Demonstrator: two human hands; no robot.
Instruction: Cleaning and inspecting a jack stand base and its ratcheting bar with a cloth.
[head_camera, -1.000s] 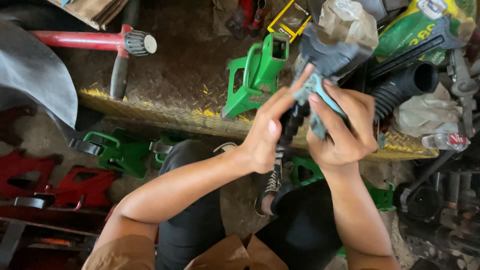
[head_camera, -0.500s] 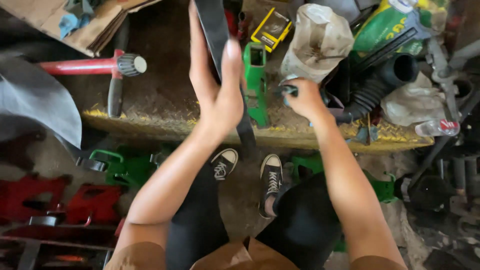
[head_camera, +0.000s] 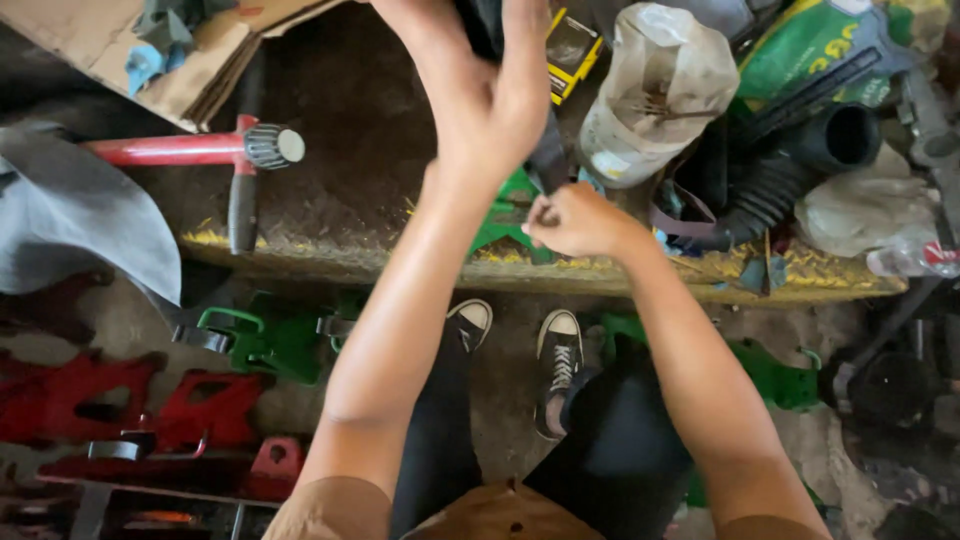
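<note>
Clamped tight: left hand (head_camera: 480, 100) wrapped round black rubber strap (head_camera: 548, 158), up at 12 o'clock, strap's upper end out of frame. Right hand (head_camera: 578, 220) closed in a pinch on strap's lower end, just right of centre, over green metal bracket (head_camera: 505, 225) on yellow-edged checker plate (head_camera: 320, 215). Versus half a second back: left lifted higher, right nearly where it was, so more pull across the short run between fists. Versus a second back: no longer bunched together at 1 o'clock. Reads as mid-pull, strap taut rather than slack. Red-handled tool (head_camera: 190, 148) at 10 o'clock unmoved. Plastic-wrapped jar (head_camera: 655, 100) at 1 o'clock and corrugated black hose (head_camera: 780, 180) at 2 o'clock, clear of both hands.
</note>
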